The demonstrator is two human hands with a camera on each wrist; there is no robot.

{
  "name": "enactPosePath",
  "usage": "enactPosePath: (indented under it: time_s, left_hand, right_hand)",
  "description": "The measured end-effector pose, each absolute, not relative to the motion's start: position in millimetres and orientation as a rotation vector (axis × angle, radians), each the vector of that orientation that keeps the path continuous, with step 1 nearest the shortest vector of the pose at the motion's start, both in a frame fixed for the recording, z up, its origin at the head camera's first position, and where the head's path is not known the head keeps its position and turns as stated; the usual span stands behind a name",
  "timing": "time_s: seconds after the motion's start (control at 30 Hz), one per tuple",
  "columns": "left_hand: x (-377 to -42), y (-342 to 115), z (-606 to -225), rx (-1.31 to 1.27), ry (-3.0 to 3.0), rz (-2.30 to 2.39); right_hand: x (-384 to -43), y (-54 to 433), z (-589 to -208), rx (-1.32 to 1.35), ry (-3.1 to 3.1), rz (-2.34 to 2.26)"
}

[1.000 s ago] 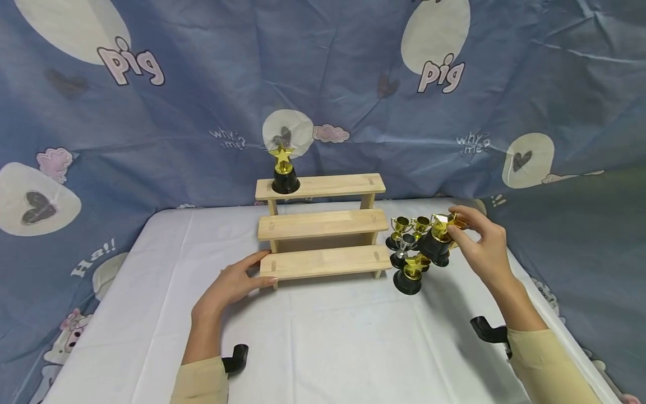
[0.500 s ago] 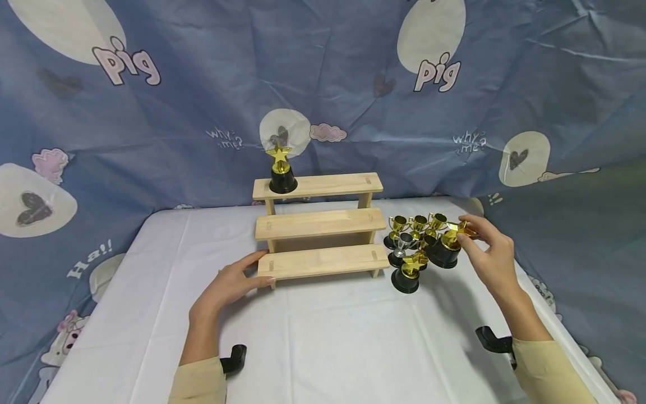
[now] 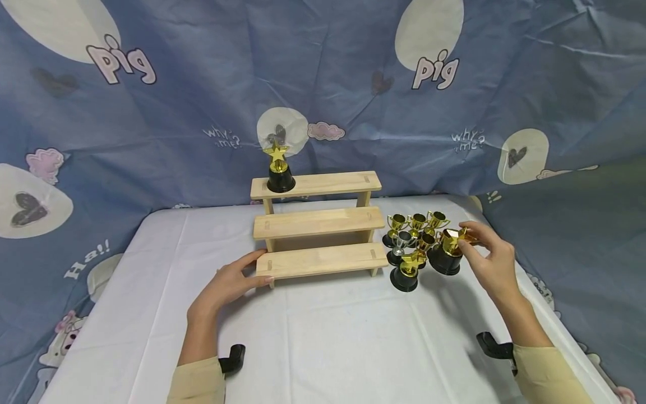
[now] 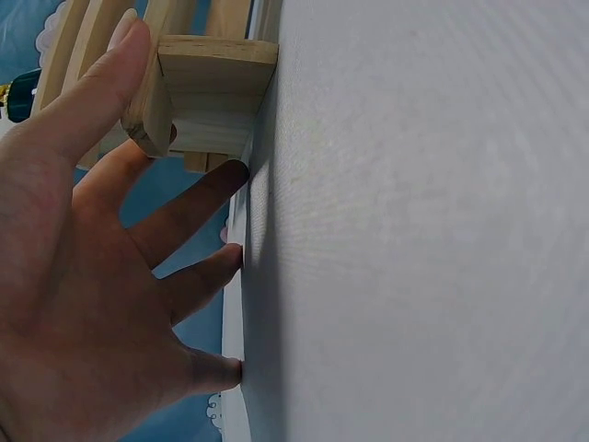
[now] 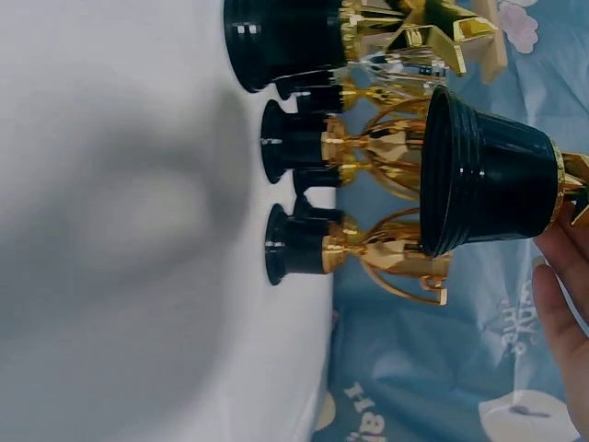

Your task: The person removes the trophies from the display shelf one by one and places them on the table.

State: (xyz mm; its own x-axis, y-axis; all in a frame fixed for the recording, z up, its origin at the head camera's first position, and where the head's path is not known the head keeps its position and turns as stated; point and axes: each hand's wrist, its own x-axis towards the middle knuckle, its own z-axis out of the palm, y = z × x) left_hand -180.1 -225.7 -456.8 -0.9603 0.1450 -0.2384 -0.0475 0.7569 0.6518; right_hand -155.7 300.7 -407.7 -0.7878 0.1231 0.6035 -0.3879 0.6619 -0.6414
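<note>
A three-tier wooden display stand point(image 3: 323, 261) stands on the table. My left hand point(image 3: 228, 287) grips the left end of its lowest step, thumb on top, other fingers spread in the left wrist view. My right hand point(image 3: 493, 259) pinches the gold star of a star trophy point(image 5: 502, 180), whose black base hangs above the table in the right wrist view. Beside it stand several small gold cup trophies point(image 3: 397, 222), a silver cup trophy point(image 3: 401, 241) and another star trophy point(image 3: 405, 279) in front. One more star trophy point(image 3: 281, 177) stands at the left of the top step.
A white cloth point(image 3: 333, 342) covers the table. Behind and at the sides hangs a blue printed curtain point(image 3: 202, 95). The trophy group is close to the stand's right end.
My right hand has carried the star trophy right and slightly toward me, away from over the cup trophies, and lowered it somewhat. The left hand stays on the stand; the view shifts slightly.
</note>
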Motion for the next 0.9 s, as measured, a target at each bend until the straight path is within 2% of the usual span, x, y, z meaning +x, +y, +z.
enactPosePath:
  time_s: [0.47,0.9]
  left_hand:
    - [-181.2,-225.1,-459.5,0.078,2.68,1.01]
    - [-180.5,-226.7,-459.4,0.067,2.671,1.015]
  right_hand:
    - [-157.9,304.8,-442.7,0.197,-2.501,1.039]
    - [-158.2,302.6,-453.3,0.252,-2.58,1.064]
